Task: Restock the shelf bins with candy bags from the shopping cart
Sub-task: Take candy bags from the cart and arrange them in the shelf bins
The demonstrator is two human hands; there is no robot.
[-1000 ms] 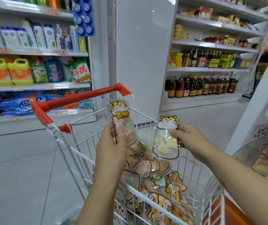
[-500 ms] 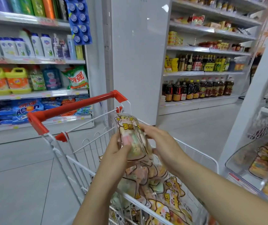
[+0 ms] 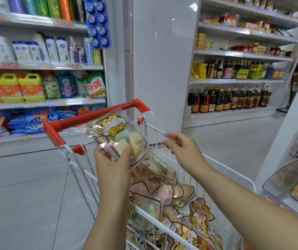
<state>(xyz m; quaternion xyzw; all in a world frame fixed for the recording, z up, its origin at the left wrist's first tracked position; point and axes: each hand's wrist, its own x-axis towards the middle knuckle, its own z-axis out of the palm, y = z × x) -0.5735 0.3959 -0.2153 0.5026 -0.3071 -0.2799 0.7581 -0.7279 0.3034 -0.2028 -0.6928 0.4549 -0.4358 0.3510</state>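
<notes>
a: what's the left hand (image 3: 113,163) doing?

b: gripping a candy bag (image 3: 116,135) from below. the fingers wrap its lower end and the thumb lies across the front. the bag is clear with a yellow cat print and pastel cubes inside, and it tilts up and away from the hand.

a: one bag or two?

b: can't tell. something may be stacked behind it, but the plastic blurs together.

a: and the right hand (image 3: 184,150)?

b: it holds nothing. its fingers are loosely bent, and it is just to the right of the bag without touching it.

a: where's the cart?

b: the shopping cart (image 3: 232,170) sits right under both hands, with its red handle (image 3: 97,114) just beyond the left hand. a heap of candy bags (image 3: 164,188) fills the basket below both wrists.

a: the bin?

b: the shelf bin (image 3: 281,177) is well off to the right of the right forearm. it is clear-walled and has a few of the same bags in it.

a: anything further out?

b: detergent jugs (image 3: 9,87) far past the left hand, and dark bottles (image 3: 231,98) far past the right.
</notes>
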